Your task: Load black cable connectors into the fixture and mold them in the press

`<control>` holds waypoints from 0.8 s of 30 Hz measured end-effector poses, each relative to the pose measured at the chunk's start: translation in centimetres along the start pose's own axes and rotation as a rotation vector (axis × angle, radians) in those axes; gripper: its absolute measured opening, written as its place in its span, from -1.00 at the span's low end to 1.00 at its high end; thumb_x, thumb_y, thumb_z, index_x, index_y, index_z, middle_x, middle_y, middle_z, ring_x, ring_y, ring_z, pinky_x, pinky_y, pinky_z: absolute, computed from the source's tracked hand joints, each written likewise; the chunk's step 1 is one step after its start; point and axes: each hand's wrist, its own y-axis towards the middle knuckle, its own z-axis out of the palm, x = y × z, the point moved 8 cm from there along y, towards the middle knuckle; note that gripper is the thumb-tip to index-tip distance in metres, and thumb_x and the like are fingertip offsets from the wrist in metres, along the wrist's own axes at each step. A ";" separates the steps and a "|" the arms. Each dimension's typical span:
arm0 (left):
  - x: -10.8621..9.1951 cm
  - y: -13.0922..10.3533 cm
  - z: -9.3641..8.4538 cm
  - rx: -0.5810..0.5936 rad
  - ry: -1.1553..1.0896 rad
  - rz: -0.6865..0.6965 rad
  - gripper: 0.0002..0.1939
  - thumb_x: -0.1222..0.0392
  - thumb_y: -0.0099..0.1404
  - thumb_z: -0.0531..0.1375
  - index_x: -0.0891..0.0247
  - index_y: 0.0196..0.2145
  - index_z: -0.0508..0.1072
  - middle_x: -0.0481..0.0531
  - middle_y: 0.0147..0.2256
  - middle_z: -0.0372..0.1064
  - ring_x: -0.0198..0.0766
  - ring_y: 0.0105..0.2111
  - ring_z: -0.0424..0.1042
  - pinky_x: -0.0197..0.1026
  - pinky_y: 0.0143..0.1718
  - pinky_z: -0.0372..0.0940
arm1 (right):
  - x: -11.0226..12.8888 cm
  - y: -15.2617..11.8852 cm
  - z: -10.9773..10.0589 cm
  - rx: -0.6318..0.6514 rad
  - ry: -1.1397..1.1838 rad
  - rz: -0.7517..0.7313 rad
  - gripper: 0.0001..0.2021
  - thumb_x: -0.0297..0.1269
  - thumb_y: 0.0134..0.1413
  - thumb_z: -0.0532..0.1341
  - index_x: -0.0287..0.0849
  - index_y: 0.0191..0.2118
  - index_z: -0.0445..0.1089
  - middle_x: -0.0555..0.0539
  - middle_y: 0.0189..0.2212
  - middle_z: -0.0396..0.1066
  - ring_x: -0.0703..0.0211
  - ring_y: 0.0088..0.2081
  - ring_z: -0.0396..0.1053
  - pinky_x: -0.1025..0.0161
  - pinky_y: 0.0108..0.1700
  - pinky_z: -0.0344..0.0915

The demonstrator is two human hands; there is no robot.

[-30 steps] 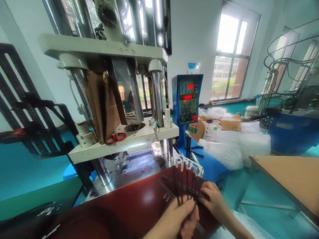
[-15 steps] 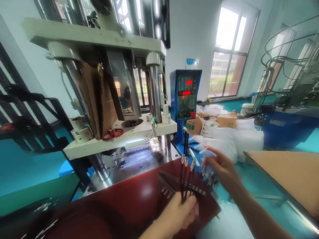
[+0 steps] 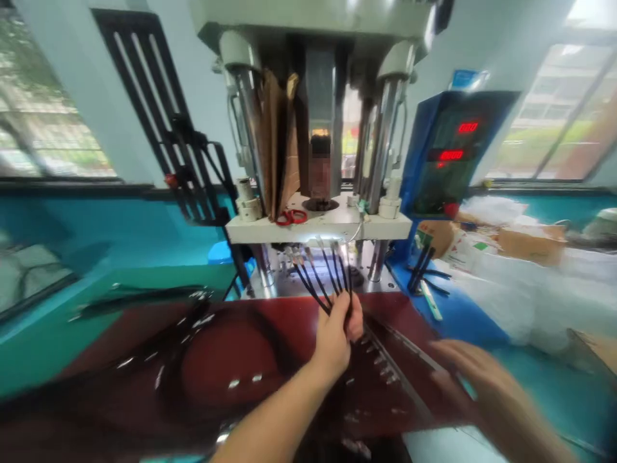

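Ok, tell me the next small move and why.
I'd probably bring the right hand to the cables: the left hand alone holds them, fanned out unevenly, while the right hand, blurred, is apart from them.

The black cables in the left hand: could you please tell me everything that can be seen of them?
The black cables are several thin, smooth-looking cords, gripped together in the left hand. Their upper ends carry pale, partly clear-looking connectors. They rise from the fist and fan apart, several leaning left, in front of the press. Blur makes an exact count uncertain.
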 end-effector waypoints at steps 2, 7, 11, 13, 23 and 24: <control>-2.6 0.7 -1.5 -0.086 -0.070 0.110 -0.66 -0.02 0.09 0.14 0.29 -0.60 0.17 -0.22 -0.79 -0.13 -0.54 -0.79 -0.14 -0.39 -0.73 -0.19 | 7.3 0.7 4.8 0.223 0.060 -0.234 -0.68 -0.22 0.03 0.12 -0.10 -0.05 0.33 -0.13 -0.16 0.42 0.01 -0.14 0.33 0.09 -0.10 0.25; -6.8 2.0 -5.1 -0.202 -0.185 0.231 -0.76 0.10 0.16 0.05 0.28 -0.56 0.15 -0.23 -0.75 -0.17 -0.54 -0.78 -0.14 -0.40 -0.71 -0.18 | 16.4 2.4 11.6 0.277 -0.014 -0.339 -0.60 -0.34 -0.07 0.19 -0.31 -0.04 0.28 -0.22 -0.16 0.38 -0.07 -0.14 0.29 0.00 -0.09 0.22; -8.5 2.9 -7.5 -0.263 -0.178 0.310 -0.79 0.16 0.15 0.04 0.27 -0.57 0.12 -0.22 -0.74 -0.17 -0.54 -0.78 -0.13 -0.39 -0.71 -0.16 | 16.9 3.7 15.0 0.346 -0.156 -0.328 -0.77 -0.38 -0.08 0.17 -0.30 -0.22 0.35 -0.18 -0.40 0.38 -0.06 -0.29 0.28 -0.04 -0.18 0.20; -9.0 3.4 -8.9 -0.312 -0.166 0.341 -0.81 0.20 0.14 0.04 0.27 -0.58 0.12 -0.22 -0.75 -0.16 -0.53 -0.78 -0.12 -0.39 -0.71 -0.17 | 16.7 4.1 15.5 0.363 -0.138 -0.345 -0.84 -0.42 -0.07 0.14 -0.27 -0.29 0.36 -0.16 -0.39 0.37 -0.04 -0.27 0.26 -0.02 -0.12 0.16; -12.4 4.9 -17.5 -0.555 -0.194 0.496 -0.81 0.20 0.12 0.02 0.25 -0.59 0.09 -0.24 -0.76 -0.17 -0.53 -0.79 -0.14 -0.38 -0.72 -0.20 | 15.3 4.3 16.5 0.421 0.115 -0.333 -0.64 -0.61 -0.28 -0.02 -0.21 -0.27 0.25 -0.11 -0.38 0.34 0.04 -0.28 0.27 0.06 -0.16 0.20; -13.0 4.9 -18.3 -0.575 -0.190 0.507 -0.81 0.21 0.12 0.02 0.25 -0.59 0.08 -0.23 -0.76 -0.18 -0.53 -0.79 -0.15 -0.38 -0.72 -0.21 | 15.1 4.5 16.0 0.349 0.114 -0.362 -0.65 -0.59 -0.27 -0.02 -0.20 -0.25 0.23 -0.12 -0.37 0.35 0.03 -0.28 0.28 0.07 -0.19 0.23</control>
